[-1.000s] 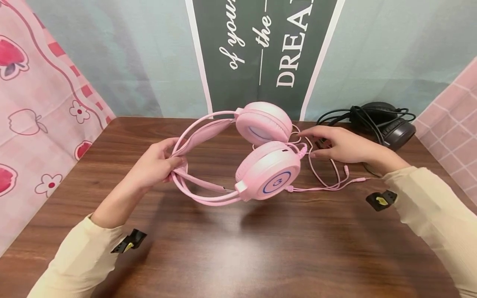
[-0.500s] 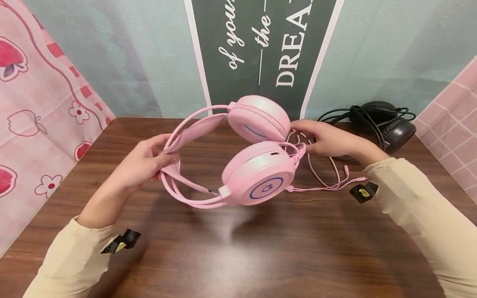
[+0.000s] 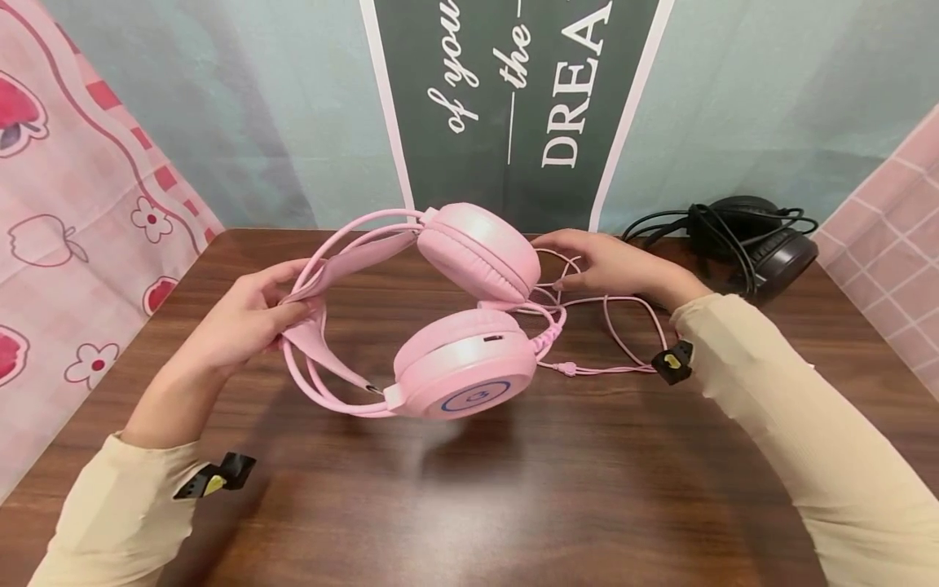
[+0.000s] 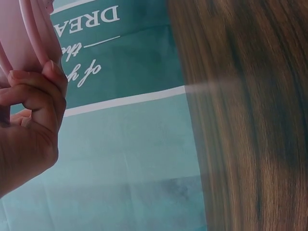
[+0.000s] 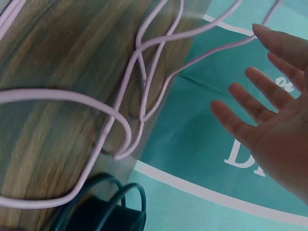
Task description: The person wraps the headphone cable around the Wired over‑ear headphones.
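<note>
A pair of pink headphones (image 3: 462, 371) is held up over the table, ear cups toward the right. My left hand (image 3: 245, 314) grips the headband, thumb on the near side; in the left wrist view its curled fingers (image 4: 36, 94) lie against the pink band (image 4: 38, 36). Just beyond the far ear cup (image 3: 480, 249) is my right hand (image 3: 612, 262), fingertips close to that cup and the pink cable (image 3: 634, 300). The right wrist view shows this right hand (image 5: 284, 139) with fingers spread and nothing between them, the cable (image 5: 53, 94) looping below.
Black headphones (image 3: 778, 257) with a bundled black cord lie at the back right of the brown wooden table (image 3: 587, 489). Behind the table hangs a pale blue cloth (image 3: 279, 106) with a dark lettered panel. Pink patterned cloth (image 3: 88, 269) lines the left side, pink tiles (image 3: 895, 236) the right.
The pink headphones have moved left in my left hand, the two ear cups now wider apart in view. My right hand has followed leftward, staying beside the far ear cup.
</note>
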Tool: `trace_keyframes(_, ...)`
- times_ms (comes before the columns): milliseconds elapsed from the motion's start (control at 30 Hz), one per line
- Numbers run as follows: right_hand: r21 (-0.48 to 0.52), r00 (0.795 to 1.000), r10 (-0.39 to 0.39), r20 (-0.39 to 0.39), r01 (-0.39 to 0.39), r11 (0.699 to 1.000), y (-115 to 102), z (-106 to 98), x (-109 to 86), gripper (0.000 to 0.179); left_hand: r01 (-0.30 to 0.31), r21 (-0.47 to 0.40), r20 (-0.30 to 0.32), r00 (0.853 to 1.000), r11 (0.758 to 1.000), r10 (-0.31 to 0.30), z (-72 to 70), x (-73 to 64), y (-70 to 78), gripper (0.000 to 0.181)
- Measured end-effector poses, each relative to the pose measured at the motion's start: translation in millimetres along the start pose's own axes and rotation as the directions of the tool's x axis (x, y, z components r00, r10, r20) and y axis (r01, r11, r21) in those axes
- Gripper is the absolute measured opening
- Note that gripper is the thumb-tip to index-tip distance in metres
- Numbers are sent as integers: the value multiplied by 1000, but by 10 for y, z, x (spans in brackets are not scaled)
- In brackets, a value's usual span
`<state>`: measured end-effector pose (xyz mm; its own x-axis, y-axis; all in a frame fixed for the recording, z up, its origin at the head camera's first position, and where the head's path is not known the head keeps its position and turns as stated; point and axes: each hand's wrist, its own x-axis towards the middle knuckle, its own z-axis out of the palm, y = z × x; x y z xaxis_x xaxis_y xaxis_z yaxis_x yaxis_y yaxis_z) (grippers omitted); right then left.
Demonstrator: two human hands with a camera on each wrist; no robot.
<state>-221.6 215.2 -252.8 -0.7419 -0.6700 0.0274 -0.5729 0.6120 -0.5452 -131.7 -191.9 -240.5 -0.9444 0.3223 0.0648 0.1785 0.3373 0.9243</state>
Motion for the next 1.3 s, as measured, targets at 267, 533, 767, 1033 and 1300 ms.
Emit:
trace_keyframes(267, -30, 998, 7, 55, -5, 1000, -5, 129, 94, 51, -2, -38, 19, 1000, 999, 2, 40, -12, 16, 38)
trace_keyframes(533, -34, 997, -28, 68, 31, 999, 47, 143, 60, 14, 2, -194, -14, 1000, 981, -5, 0, -36, -46, 36)
trace_keyframes(767, -32, 995, 47, -82, -50, 998, 71, 65, -49, 7, -3, -263, -57, 998, 965, -12, -86, -67, -106, 33)
trace_keyframes(1033, 87, 957, 110, -269, -89, 992, 98, -114, -221, 7, 53, -332, -123, 988, 942, -99, -171, -97, -198, 28)
trace_keyframes(1300, 293, 933, 52, -357, 59, 954, 132, -315, -408, 13, 167, -435, -122, 963, 885, -241, -226, -104, -265, 23)
